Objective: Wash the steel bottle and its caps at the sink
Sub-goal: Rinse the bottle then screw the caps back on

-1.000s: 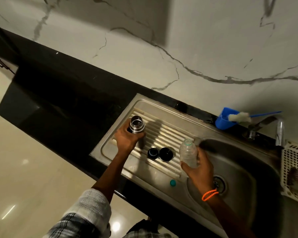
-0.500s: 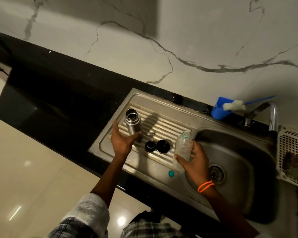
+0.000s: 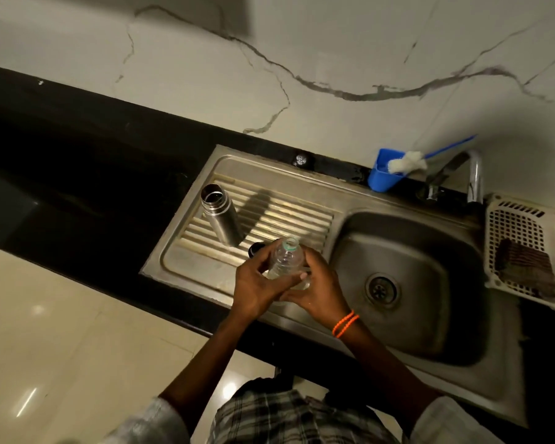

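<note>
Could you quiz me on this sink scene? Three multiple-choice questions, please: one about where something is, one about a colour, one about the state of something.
1. Where does the steel bottle stand?
A. In the sink basin
B. On the ribbed drainboard
C. In the white basket

2. What colour is the cup that holds the brush?
A. Blue
B. Red
C. Green

3. What is the state of the clear plastic bottle?
A. Capped, lying on the counter
B. Uncapped, held in both hands
C. Uncapped, standing alone in the basin

Answers:
1. B: the steel bottle stands upright on the drainboard, left of the basin.
2. A: the cup by the tap is plainly blue.
3. B: its mouth is open, and the left hand and right hand both grip it.
</note>
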